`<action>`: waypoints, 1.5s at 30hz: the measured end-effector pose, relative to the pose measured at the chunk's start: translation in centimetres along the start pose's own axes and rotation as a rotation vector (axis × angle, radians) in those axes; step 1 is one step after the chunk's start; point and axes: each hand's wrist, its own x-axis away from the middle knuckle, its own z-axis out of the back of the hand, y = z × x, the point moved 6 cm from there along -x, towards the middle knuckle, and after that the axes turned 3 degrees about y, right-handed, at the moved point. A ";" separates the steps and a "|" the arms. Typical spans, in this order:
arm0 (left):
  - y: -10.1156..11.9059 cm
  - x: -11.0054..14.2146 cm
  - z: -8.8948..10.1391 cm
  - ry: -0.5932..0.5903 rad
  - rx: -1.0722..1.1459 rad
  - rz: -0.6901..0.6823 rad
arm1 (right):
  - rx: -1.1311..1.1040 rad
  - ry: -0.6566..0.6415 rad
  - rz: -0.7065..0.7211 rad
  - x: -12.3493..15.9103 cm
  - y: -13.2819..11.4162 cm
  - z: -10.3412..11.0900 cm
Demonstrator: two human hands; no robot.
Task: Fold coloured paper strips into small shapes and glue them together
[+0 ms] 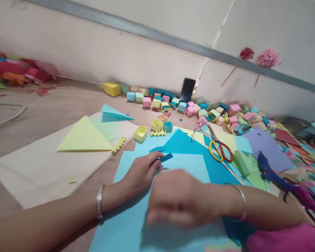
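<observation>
Between thumb and fingers, my left hand (144, 168) pinches a small dark-blue paper strip (166, 158), whose end points to the right. My right hand (178, 199) is close by, curled and blurred; whatever its fingers hold, if anything, is hidden. Both hands are over a light-blue paper sheet (123, 217). Behind it is a darker blue sheet (183, 141). Just past the hands stand small folded paper boxes, a yellow one (140, 134) and a teal one (168, 126) among them, beside a yellow zigzag strip (158, 133).
Scissors (219, 148) with yellow and red handles lie right of the hands, near a blue and purple glue gun (278, 178). Many paper cubes (147, 102) line the wall, where a phone (187, 90) leans. A folded yellow triangle (85, 136) is at left.
</observation>
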 end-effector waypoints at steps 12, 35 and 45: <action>0.2 0.1 0.0 -0.009 -0.034 -0.038 | -0.091 0.092 -0.577 2.9 10.0 -0.4; 0.5 -0.2 1.7 0.080 -0.046 0.073 | -0.340 0.211 -0.582 3.9 10.1 -1.3; 0.5 0.1 1.4 0.070 -0.072 0.039 | -0.047 0.378 -0.358 3.2 7.8 -0.8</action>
